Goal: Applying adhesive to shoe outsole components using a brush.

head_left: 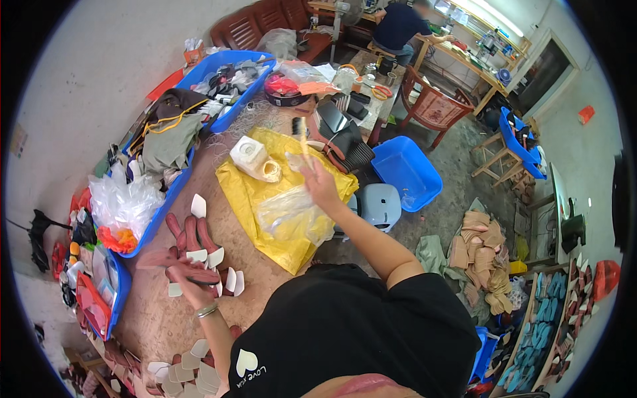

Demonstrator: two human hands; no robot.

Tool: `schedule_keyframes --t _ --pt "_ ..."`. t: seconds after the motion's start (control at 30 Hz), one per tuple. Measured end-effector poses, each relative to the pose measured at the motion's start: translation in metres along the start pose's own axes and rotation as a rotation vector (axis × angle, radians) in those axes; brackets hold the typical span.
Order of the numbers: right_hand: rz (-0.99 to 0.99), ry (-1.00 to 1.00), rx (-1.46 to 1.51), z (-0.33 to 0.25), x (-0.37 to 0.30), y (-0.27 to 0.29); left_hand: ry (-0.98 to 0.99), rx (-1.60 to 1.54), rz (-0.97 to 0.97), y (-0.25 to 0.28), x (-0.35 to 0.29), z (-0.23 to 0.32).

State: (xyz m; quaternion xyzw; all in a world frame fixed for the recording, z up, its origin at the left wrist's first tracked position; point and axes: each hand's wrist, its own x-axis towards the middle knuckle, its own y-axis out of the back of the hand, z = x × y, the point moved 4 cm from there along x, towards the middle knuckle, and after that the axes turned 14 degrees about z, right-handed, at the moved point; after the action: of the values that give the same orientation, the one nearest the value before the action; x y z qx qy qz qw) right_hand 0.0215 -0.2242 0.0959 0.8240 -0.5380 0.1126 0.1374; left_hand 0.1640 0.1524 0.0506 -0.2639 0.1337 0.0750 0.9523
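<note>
My right hand (321,188) is closed on a brush (303,136) with a pale handle and dark bristles pointing up, above a yellow sheet (245,229). Beside it on the sheet sits a white plastic container (249,155) with a cream-crusted round opening. My left hand (191,290), partly smeared by motion, is closed on a reddish-brown shoe piece (192,272) over the table. Around that hand lie several similar reddish-brown shoe pieces (191,232) with white tabs. Clear plastic film (292,217) lies under my right forearm.
Blue bins (156,222) filled with bags and cloth line the left side. To the right are a blue tub (408,174), a wooden chair (438,106) and a pile of tan pieces (479,249). A person (400,30) sits at a far bench. More white-tabbed pieces (192,371) lie near me.
</note>
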Motion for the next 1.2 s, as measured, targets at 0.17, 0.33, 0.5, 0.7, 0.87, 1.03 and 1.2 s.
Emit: schedule_keyframes --t 0.17,0.33,0.5,0.7,0.87,1.03,1.2 --pt "0.072 0.015 0.053 -0.001 0.011 0.038 -0.323 0.996 0.064 0.067 0.031 -0.073" --pt "0.034 0.029 0.059 0.006 0.003 0.043 -0.659 1.562 0.162 0.069 0.016 -0.067" --pt "0.012 -0.021 0.081 -0.004 -0.006 0.038 -0.718 1.626 0.129 0.093 0.028 -0.085" --pt "0.035 0.021 0.065 -0.006 -0.005 0.037 -0.82 1.718 0.137 0.086 0.024 -0.089" --pt "0.037 0.061 0.033 -0.019 -0.007 0.029 -0.616 1.515 -0.106 0.012 -0.017 -0.032" --pt "-0.055 0.198 -0.001 -0.031 -0.023 0.0 -0.179 0.691 -0.464 -0.111 -0.083 -0.028" --pt "-0.181 0.134 0.259 -0.057 -0.049 -0.048 -0.031 0.578 -0.826 -0.117 -0.098 -0.079"
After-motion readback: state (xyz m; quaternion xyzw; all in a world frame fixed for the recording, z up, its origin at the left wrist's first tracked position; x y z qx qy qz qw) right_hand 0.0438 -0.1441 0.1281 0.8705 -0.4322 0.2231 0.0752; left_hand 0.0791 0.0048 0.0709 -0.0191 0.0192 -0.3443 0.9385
